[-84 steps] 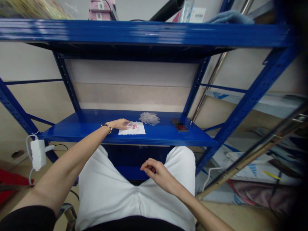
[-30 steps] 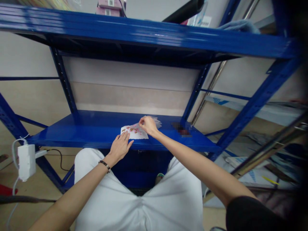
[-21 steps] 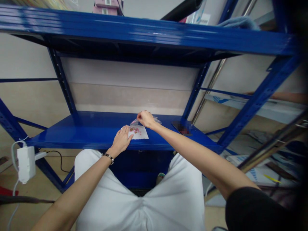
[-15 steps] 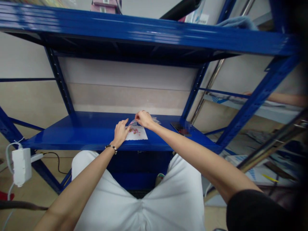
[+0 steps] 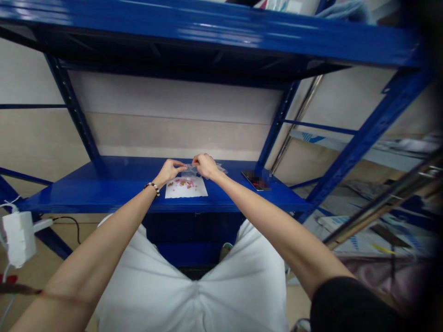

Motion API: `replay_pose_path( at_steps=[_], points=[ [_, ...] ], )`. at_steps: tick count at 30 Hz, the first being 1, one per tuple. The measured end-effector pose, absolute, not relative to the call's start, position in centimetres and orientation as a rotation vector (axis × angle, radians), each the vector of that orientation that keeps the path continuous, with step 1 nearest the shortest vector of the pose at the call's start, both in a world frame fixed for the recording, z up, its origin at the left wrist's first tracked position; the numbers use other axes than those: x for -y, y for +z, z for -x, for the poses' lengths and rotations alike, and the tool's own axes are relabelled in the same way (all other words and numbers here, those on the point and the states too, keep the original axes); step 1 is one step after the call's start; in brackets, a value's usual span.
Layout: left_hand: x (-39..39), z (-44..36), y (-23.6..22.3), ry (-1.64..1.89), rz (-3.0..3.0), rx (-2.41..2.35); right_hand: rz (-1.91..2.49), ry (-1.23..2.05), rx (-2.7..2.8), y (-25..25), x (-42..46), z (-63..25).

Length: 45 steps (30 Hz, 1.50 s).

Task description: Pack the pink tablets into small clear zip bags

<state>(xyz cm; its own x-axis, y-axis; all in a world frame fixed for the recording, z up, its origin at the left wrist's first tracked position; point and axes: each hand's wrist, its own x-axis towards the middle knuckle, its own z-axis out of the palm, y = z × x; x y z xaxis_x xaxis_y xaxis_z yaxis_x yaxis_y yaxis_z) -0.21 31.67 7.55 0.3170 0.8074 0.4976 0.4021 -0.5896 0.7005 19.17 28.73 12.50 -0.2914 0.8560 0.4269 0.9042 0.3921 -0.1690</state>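
Observation:
Above the blue shelf board (image 5: 114,184), my left hand (image 5: 169,170) pinches one side of a small clear plastic bag (image 5: 189,171). My right hand (image 5: 205,165) has its fingers closed on the bag's other side, so the bag is stretched between both hands. Just in front of it lies a white sheet of paper (image 5: 169,192) with small pink and brown pieces (image 5: 187,183) on it; whether they are loose or printed I cannot tell. More clear plastic (image 5: 220,168) lies beyond my right wrist.
A dark phone (image 5: 255,180) rests on the board at the right. An upper blue shelf beam (image 5: 207,30) crosses above my hands. Blue posts stand at both sides. A white power adapter (image 5: 19,237) with cables hangs at the left. My knees are under the board.
My left hand has moved off the paper and now pinches the bag's left side. The bag has spread out between both hands, and the paper with its pieces is more exposed. The view tilted down slightly.

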Motion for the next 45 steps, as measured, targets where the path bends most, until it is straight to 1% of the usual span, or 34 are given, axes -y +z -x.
replay_pose_path(
  at_steps=[7,16,24,29,34,40,45],
  points=[
    [-31.5,0.8,7.2,1.142,-2.054,-1.061,1.497,-0.211,2.179,11.0,-28.9,-18.9],
    [-31.7,0.5,7.6,1.196,-2.081,-1.027,1.417,-0.132,2.179,10.9,-29.6,-19.2],
    [-32.3,0.7,6.0,1.230,-2.044,-1.059,1.216,0.160,2.122,9.8,-30.8,-18.5],
    [-31.9,1.2,5.0,1.199,-2.061,-1.067,1.192,0.220,2.105,9.6,-31.6,-18.2],
    [-31.5,1.1,5.2,1.229,-2.078,-1.097,1.115,0.269,2.131,10.1,-31.6,-18.2],
    [-31.1,0.1,5.8,1.190,-2.107,-1.183,1.054,0.313,2.173,9.7,-31.6,-17.9],
    [-29.2,0.0,4.4,1.265,-2.065,-1.435,1.089,0.285,2.175,9.5,-31.9,-17.6]
  ],
)
